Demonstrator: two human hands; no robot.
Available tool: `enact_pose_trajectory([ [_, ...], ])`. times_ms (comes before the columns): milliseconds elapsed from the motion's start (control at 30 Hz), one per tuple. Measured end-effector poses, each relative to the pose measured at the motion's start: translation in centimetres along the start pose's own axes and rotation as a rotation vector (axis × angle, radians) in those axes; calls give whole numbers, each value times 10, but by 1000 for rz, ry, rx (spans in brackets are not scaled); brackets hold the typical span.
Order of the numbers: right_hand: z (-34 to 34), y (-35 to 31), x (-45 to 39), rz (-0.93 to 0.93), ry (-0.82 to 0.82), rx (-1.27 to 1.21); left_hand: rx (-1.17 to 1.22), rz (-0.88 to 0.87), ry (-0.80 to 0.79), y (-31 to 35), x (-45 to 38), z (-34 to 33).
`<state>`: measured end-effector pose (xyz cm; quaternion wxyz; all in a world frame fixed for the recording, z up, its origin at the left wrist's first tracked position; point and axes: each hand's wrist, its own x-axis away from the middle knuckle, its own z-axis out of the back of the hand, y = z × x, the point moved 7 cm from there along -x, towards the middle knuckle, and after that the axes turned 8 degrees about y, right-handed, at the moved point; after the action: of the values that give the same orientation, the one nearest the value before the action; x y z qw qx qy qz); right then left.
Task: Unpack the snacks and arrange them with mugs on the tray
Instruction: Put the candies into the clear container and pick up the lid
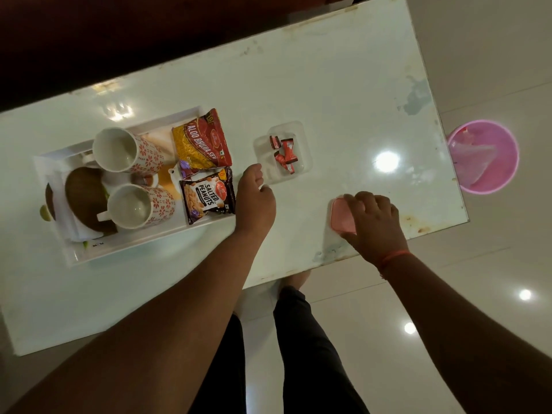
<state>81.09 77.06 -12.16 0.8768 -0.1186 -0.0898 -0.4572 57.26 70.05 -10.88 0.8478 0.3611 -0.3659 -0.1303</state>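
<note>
Fingers of my right hand curl over a pink lid near the table's near edge, gripping it. I judge it light, stiff and slick, best pinched by its rim. My left hand touches the near-left corner of the clear box; I cannot tell whether its fingers pinch the rim. The box looks thin, light and crushable, so I'd hold both long sides. Its long axis runs from the near edge away to the far edge, mouth up, holding red wrapped sweets. Left, on the tray, two packets sit at its right end beside two upright mugs.
</note>
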Motion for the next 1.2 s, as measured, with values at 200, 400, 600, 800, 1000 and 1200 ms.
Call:
enact_pose_trajectory([
  [200,1,-27,-24,45,-43,-13,19,-20,-14,-1,8,4],
  [400,25,-76,-38,-334,-320,-1113,69,-7,-91,-2,14,0],
  [600,44,-111,-44,-554,-356,-1786,16,-71,-93,18,15,5],
  [800,63,-83,-87,-470,137,-1015,-15,-138,115,35,-8,15],
  [1000,61,-86,-123,-314,225,-556,-161,-110,175,50,-34,3],
  [1200,53,-87,-138,-301,168,-399,-292,-106,199,50,-48,-5],
])
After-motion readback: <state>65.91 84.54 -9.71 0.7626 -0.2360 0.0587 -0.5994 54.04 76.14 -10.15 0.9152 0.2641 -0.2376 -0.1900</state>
